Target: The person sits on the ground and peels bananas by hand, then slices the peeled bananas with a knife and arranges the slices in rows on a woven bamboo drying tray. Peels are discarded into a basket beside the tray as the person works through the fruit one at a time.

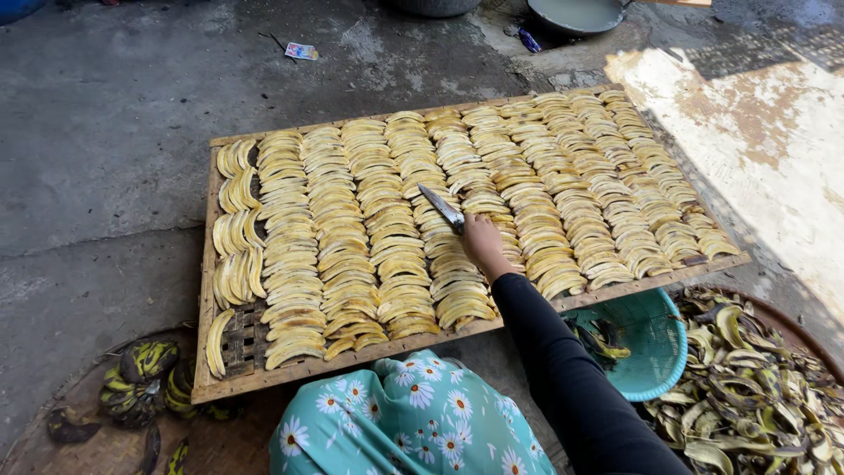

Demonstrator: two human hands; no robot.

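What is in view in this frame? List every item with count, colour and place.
banana slices: many, yellow, in rows across the tray
woven tray: one, brown, on the concrete floor
knife: one, silver blade, above the slices
basket: one, teal, below the tray's right end
banana peels: a heap, yellow-brown, lower right
unpeeled bananas: several, green-black, lower left
basin: one, grey, top edge
right hand: one, holding the knife, dark sleeve
left hand: not in view

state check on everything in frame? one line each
right hand: gripping knife, over the slices
knife: held, blade pointing up-left
drying tray: nearly full, bare near-left corner
banana slices: laid in overlapping rows
teal basket: tilted, almost empty
peels: heaped, discarded
unpeeled bananas: whole
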